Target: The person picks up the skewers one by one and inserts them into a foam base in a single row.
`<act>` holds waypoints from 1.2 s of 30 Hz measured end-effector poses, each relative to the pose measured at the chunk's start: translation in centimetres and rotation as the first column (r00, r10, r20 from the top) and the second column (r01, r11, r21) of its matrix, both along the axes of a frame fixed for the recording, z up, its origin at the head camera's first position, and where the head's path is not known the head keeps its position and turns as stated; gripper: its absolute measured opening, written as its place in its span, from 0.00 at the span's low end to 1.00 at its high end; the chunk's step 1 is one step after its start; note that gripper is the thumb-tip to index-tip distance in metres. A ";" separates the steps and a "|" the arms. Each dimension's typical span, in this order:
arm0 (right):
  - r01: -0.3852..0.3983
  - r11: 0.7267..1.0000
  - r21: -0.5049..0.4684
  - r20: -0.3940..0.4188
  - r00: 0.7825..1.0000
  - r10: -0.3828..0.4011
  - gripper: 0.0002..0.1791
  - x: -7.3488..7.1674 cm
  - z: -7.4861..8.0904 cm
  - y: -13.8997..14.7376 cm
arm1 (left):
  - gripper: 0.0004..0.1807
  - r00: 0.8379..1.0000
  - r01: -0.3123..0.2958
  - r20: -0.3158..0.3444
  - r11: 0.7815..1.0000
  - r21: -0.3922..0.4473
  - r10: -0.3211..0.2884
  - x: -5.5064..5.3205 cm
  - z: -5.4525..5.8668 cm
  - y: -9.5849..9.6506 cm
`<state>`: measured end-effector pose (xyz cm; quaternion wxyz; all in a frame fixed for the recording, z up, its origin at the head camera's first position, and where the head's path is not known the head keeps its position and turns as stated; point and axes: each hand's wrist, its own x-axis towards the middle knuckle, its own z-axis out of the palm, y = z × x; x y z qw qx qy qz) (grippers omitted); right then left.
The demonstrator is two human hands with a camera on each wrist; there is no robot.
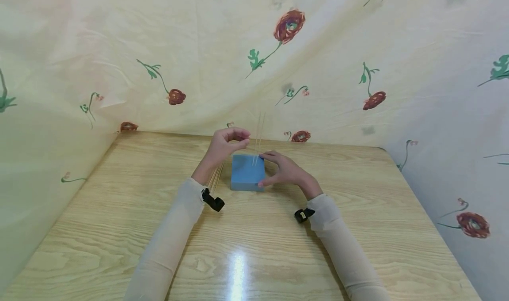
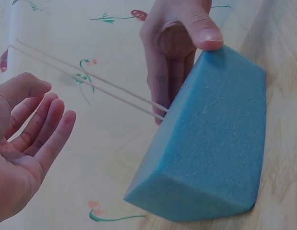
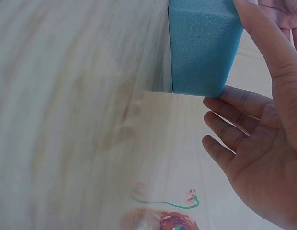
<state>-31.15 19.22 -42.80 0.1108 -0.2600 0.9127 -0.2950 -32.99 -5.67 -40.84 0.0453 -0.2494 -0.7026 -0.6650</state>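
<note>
A blue foam block lies on the table with two thin wooden sticks standing up from its top face. My right hand holds the block by its right side, thumb at the near edge and index finger at the far corner. In the right wrist view, the other fingers of the right hand are spread beside the block. Left of the sticks, my left hand hovers with fingers loosely curled. Nothing shows between the fingers of the left hand in the left wrist view.
Several more thin sticks lie on the table left of the block, partly hidden under my left wrist. The wood-grain table meets a flowered cloth at the back and sides. Each wrist wears a black strap mount.
</note>
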 end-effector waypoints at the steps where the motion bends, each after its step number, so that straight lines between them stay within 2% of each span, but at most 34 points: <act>1: 0.002 1.000 -0.001 0.004 1.000 -0.002 0.56 0.0 0.0 0.0 | 0.11 1.000 0.000 0.009 1.000 -0.011 0.000 0.0 0.0 -0.2; 7: 0.002 1.000 -0.002 0.012 1.000 -0.002 0.56 0.1 0.0 0.1 | 0.14 0.996 0.025 0.092 0.995 -0.093 -0.017 0.0 0.0 -1.5; 12: 0.002 1.000 -0.007 0.009 1.000 -0.002 0.56 0.0 0.0 0.1 | 0.15 0.981 0.066 0.190 0.978 -0.196 -0.028 -0.4 -0.1 -3.0; 15: -0.001 1.000 -0.003 0.004 1.000 0.001 0.56 0.0 -0.1 0.1 | 0.17 0.974 0.109 0.221 0.955 -0.277 -0.047 -0.6 0.0 -3.9; 21: -0.007 1.000 0.005 0.004 1.000 0.007 0.56 -0.2 0.0 0.1 | 0.22 0.969 0.158 0.243 0.884 -0.441 -0.052 -0.7 0.0 -5.5; 29: -0.008 1.000 0.010 0.007 1.000 0.008 0.56 -0.2 0.1 0.1 | 0.21 0.957 0.176 0.291 0.836 -0.520 -0.021 -1.0 -0.8 -7.2; 36: -0.008 1.000 0.007 0.012 1.000 0.008 0.56 -0.2 0.1 0.1 | 0.20 0.944 0.202 0.330 0.794 -0.574 -0.001 -1.0 -0.9 -7.9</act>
